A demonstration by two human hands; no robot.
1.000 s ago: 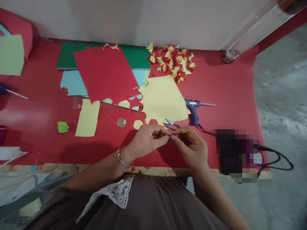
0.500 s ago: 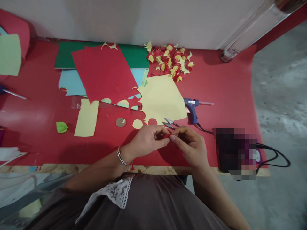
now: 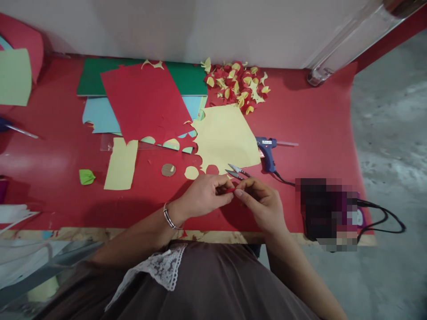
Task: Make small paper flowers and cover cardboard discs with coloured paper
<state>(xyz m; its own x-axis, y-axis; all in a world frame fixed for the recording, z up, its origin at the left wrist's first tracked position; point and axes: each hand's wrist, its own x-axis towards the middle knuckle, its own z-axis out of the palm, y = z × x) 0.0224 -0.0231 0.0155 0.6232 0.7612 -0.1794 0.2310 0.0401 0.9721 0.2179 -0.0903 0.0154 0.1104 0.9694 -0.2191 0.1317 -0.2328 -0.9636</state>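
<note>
Between the fingertips of both hands is a small red paper piece [image 3: 230, 190], mostly hidden by the fingers. My left hand [image 3: 208, 193], with a silver bracelet on its wrist, pinches it from the left. From the right, my right hand [image 3: 263, 202] pinches its other end between thumb and forefinger. Just beyond the fingers lie small snips [image 3: 236, 171], their blades apart and pointing left. They rest partly on a yellow paper sheet [image 3: 227, 135] with scalloped cut-outs along its left edge. A yellow paper disc [image 3: 191, 172] and a brown disc [image 3: 168, 170] lie left of the snips.
A blue glue gun [image 3: 267, 153] lies right of the yellow sheet, its cord running to a blurred dark object [image 3: 320, 209]. Red and yellow paper pieces [image 3: 236, 84] are heaped by the wall. A red sheet [image 3: 143, 102] covers stacked papers. A green folded piece [image 3: 87, 177] sits left.
My right hand has shifted slightly left, and a little more of the red paper shows between the fingers. Both hands keep their pinch on it.
</note>
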